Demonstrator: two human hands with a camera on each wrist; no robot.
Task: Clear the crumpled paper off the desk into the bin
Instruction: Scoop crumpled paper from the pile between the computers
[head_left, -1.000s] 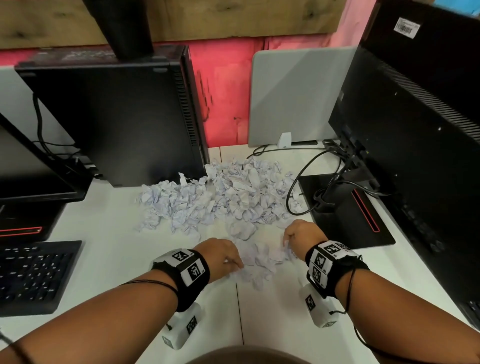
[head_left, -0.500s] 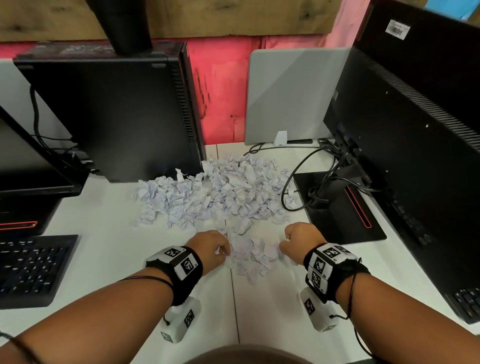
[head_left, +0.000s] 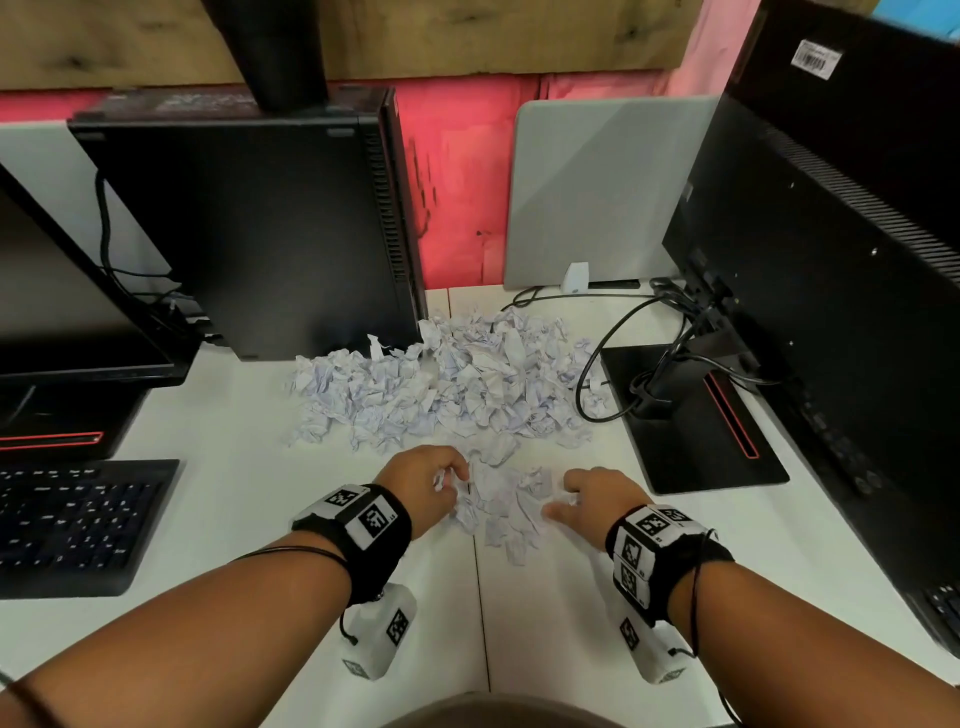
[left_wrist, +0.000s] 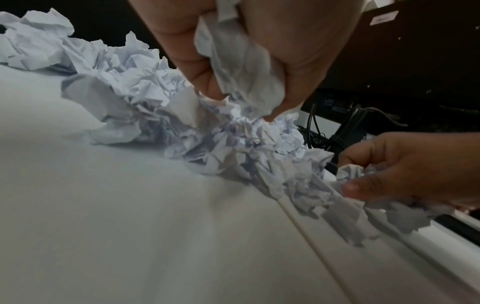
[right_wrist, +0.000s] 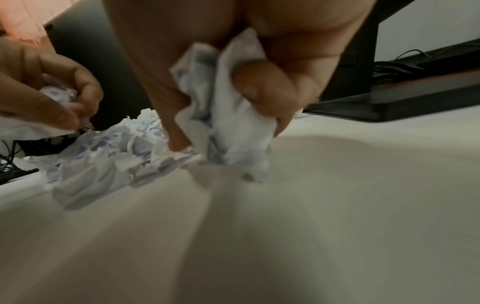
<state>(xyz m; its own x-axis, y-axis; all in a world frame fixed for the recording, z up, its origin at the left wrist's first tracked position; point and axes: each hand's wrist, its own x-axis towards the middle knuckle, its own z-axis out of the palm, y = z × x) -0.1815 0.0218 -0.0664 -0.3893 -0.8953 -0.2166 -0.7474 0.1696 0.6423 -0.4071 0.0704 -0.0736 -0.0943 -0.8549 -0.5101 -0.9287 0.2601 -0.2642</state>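
One large heap of crumpled paper (head_left: 447, 384) lies mid-frame on the white tabletop (head_left: 218, 499), with a smaller clump (head_left: 501, 506) just below it. Two hands work this clump: the left hand (head_left: 423, 488) and right hand (head_left: 597, 499), palms down, each have fingers (left_wrist: 197, 61) clenched around paper wads.

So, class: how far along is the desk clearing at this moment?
Nothing looks binned yet, and no bin is in view. In hand: the left hand and right hand each grip crumpled paper. Left: the big paper pile on the desk.
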